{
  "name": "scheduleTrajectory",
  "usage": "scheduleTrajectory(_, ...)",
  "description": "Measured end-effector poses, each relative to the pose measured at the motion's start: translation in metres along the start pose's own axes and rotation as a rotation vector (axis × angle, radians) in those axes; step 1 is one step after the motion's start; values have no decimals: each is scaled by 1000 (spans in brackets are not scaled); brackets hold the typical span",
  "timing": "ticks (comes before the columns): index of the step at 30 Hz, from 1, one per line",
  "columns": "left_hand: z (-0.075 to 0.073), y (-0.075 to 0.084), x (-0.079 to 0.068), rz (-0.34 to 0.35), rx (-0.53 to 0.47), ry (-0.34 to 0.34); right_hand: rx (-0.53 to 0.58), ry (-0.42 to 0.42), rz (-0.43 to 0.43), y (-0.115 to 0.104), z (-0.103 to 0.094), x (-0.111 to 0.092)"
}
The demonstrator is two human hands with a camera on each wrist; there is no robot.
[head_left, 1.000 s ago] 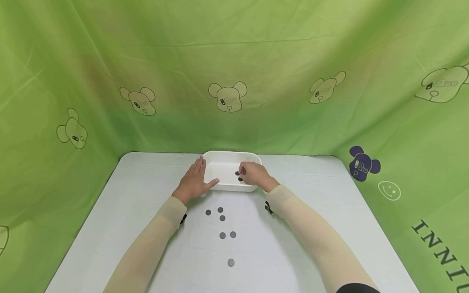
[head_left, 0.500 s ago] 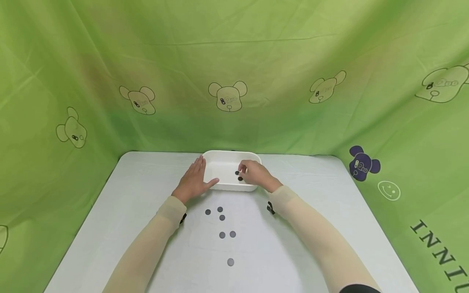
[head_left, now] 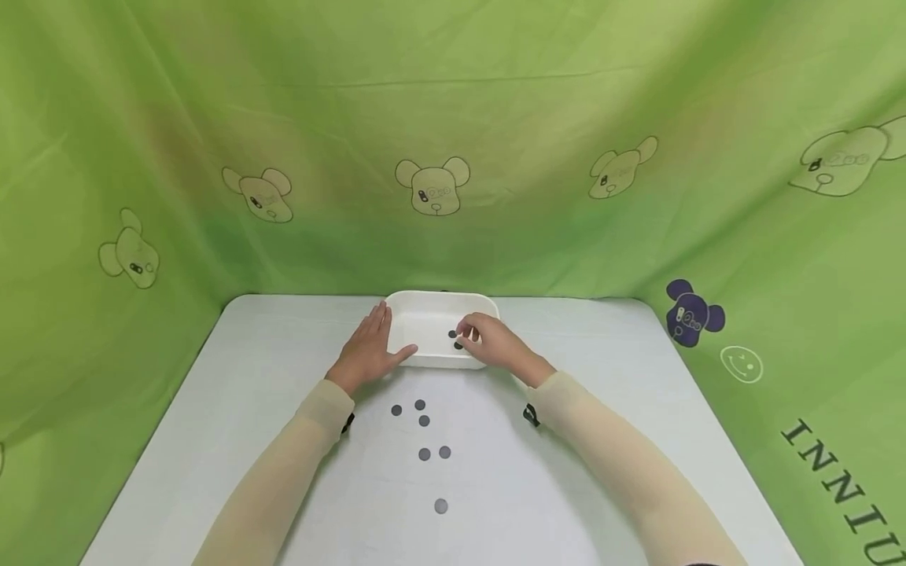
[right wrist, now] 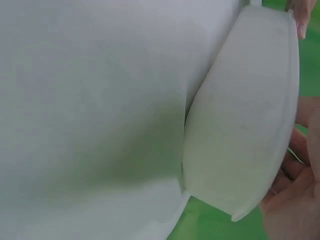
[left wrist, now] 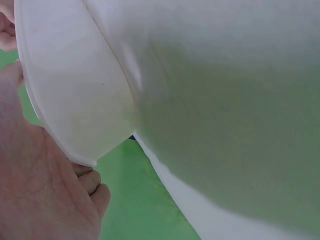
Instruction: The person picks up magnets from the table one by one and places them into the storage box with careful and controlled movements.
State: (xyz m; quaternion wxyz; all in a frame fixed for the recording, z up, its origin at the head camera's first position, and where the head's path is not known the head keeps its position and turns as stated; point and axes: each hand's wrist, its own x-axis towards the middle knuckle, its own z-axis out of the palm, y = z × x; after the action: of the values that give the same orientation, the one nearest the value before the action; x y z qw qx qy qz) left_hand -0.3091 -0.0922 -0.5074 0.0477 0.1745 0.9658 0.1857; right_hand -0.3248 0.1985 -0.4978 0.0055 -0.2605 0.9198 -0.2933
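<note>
A white rectangular tray [head_left: 425, 326] stands at the table's far edge. My left hand [head_left: 364, 350] rests at its left end, fingers straight along the side, thumb over the front rim. In the left wrist view its fingertips reach behind the tray's corner. My right hand [head_left: 495, 342] is over the tray's right part, fingers loosely bent, with a gap between thumb and forefinger. Just by those fingertips, a dark round disc [head_left: 452, 334] and a second dark disc [head_left: 458, 346] lie in the tray. The right wrist view shows this hand's palm beyond the tray's wall [right wrist: 240, 115].
Several grey round discs [head_left: 424, 454] lie scattered on the white tabletop [head_left: 566, 472] in front of the tray. A single disc [head_left: 441, 506] is nearest the front. Green printed cloth [head_left: 439, 251] hangs behind the table and along both sides.
My right hand's thumb and forefinger have come apart over the tray, and its wrist has shifted slightly right and toward me. The left hand keeps its place; the head view has turned slightly.
</note>
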Motion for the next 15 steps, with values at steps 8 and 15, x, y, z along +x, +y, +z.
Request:
scheduleTrajectory(8,2,-2,0,-3,2,-6,-18,91,-39,-12,-3,-27)
scheduleTrajectory(15,0,0,-1,2,2,-6,1,97,-42,-29,-4,-50)
